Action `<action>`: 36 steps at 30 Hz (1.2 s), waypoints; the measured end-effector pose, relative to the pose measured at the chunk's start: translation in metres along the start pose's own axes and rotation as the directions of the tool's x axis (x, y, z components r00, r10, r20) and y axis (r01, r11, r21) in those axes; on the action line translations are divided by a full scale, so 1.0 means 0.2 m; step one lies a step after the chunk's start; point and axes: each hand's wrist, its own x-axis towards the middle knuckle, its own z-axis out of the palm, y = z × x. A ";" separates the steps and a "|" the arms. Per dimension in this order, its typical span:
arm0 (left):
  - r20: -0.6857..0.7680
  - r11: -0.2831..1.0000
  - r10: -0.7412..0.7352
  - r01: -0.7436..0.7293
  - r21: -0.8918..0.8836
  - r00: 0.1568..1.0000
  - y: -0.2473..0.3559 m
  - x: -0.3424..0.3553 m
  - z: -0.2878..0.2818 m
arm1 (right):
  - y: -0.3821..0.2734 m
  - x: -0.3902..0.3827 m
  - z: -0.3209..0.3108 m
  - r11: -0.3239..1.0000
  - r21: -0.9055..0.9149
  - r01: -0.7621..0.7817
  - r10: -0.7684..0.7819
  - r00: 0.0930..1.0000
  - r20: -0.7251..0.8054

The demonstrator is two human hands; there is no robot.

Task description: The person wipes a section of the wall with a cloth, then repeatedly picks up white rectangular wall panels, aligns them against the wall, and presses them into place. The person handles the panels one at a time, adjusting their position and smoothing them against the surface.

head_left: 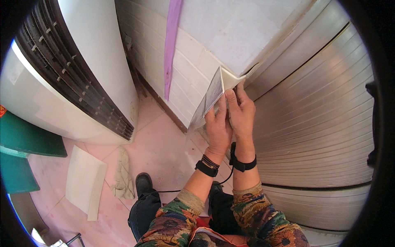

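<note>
one tile (pixel 214 91) in two hands (pixel 230 119)

I think I stand in a shop front under renovation: right of my hands is a metal roller shutter (pixel 321 123), ahead a white tiled wall (pixel 197 61), far left a standing air conditioner (pixel 82 61).

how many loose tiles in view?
2. One tile is held by both hands, left hand and right hand, against the wall corner; one tile lies on the floor, lower left. Others may be hidden.
</note>
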 end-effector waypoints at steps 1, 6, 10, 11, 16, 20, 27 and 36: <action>-0.012 1.000 0.014 -0.014 -0.010 1.000 0.00 0.01 -0.01 | 0.01 0.00 0.00 1.000 -0.005 0.003 -0.003 1.000 -0.004; 0.019 0.999 0.034 -0.034 0.005 0.999 0.01 0.09 -0.03 | 0.02 -0.01 0.00 0.999 0.044 -0.003 0.004 1.000 -0.027; 0.030 0.995 0.029 -0.026 -0.094 0.999 0.01 0.13 -0.04 | 0.04 0.00 -0.01 0.999 0.040 -0.008 0.009 1.000 -0.022; 0.041 0.996 0.039 -0.035 -0.079 0.998 0.00 0.14 -0.05 | 0.05 0.00 -0.01 0.998 0.060 -0.003 0.005 1.000 -0.024; 0.167 0.988 -0.043 0.066 -0.139 0.985 0.03 0.14 -0.10 | 0.08 -0.01 -0.08 0.998 0.063 0.024 -0.023 1.000 -0.019; 0.214 0.960 -0.137 0.183 -0.211 0.967 0.10 0.11 -0.09 | 0.12 -0.02 -0.15 0.997 0.059 0.050 -0.049 0.998 -0.033; 0.403 0.858 -0.227 0.378 -0.348 0.887 0.08 0.21 -0.17 | 0.14 -0.04 -0.17 0.984 0.175 0.016 -0.014 1.000 -0.011; 0.369 0.846 -0.200 0.350 -0.403 0.908 0.07 0.21 -0.16 | 0.12 -0.05 -0.18 0.989 0.147 -0.005 0.004 1.000 0.006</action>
